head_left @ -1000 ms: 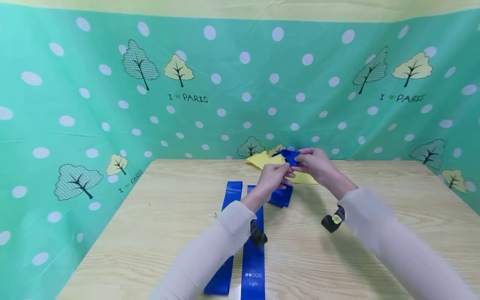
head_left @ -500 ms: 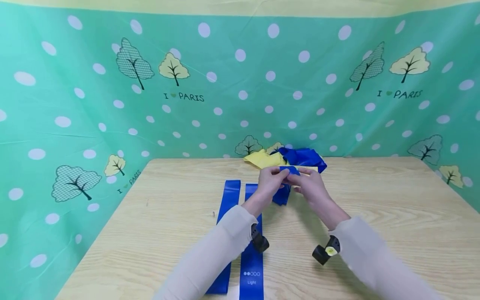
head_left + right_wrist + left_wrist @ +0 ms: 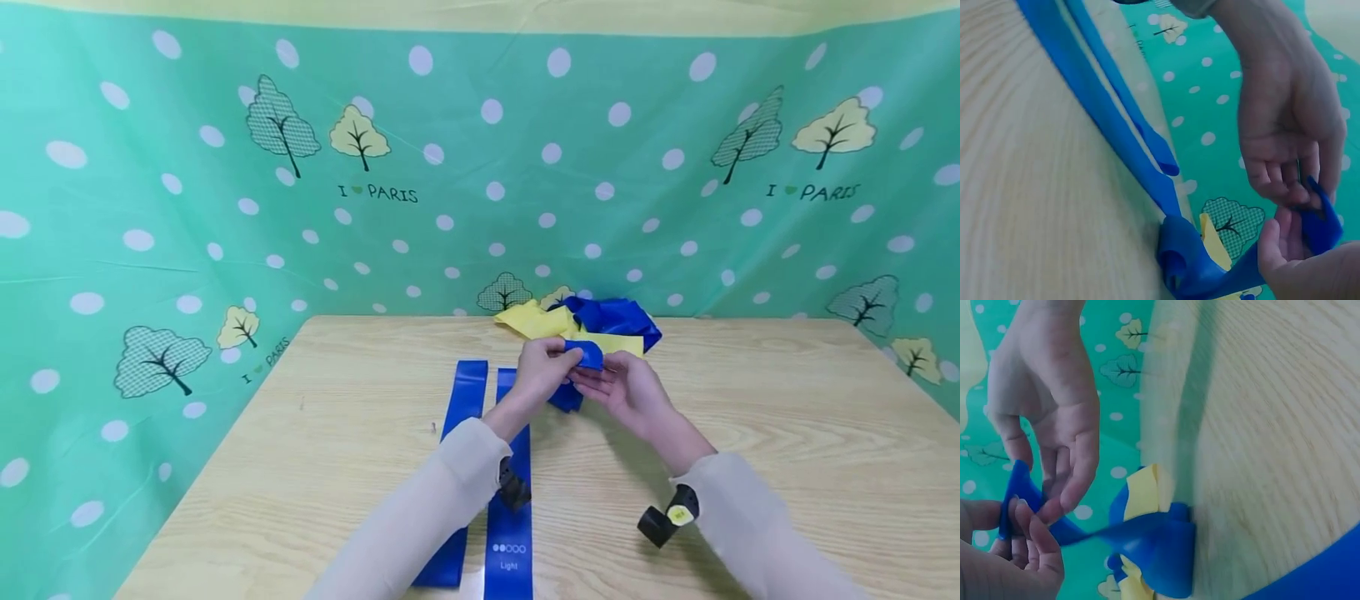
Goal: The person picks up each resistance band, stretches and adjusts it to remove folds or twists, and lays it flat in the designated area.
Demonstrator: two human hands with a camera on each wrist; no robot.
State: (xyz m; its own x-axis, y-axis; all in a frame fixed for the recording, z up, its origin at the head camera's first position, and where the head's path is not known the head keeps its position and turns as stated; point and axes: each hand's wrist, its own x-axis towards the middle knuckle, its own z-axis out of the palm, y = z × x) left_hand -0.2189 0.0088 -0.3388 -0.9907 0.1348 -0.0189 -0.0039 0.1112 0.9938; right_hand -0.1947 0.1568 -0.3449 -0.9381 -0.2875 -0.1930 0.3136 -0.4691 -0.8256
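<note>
Held up between both hands is the end of a blue resistance band (image 3: 585, 353). My left hand (image 3: 536, 371) pinches it between thumb and fingers. My right hand (image 3: 637, 392) holds its right side, with fingers bent under and against the band, as the left wrist view also shows. From the hands the blue band (image 3: 1169, 556) trails down to the table in a loose, twisted fold. Behind lie a yellow band (image 3: 622, 342) and a crumpled blue band (image 3: 618, 318).
Two flat blue bands lie lengthwise toward me: a left one (image 3: 467, 392) and a right one (image 3: 508, 525) printed "Light", partly under my left arm. The wooden table (image 3: 787, 400) ends at a green dotted cloth (image 3: 480, 150).
Both hands came nearer from the back with the band end; the crumpled blue band behind came into view. In the last half second, my right hand turned, its fingers spreading below the band.
</note>
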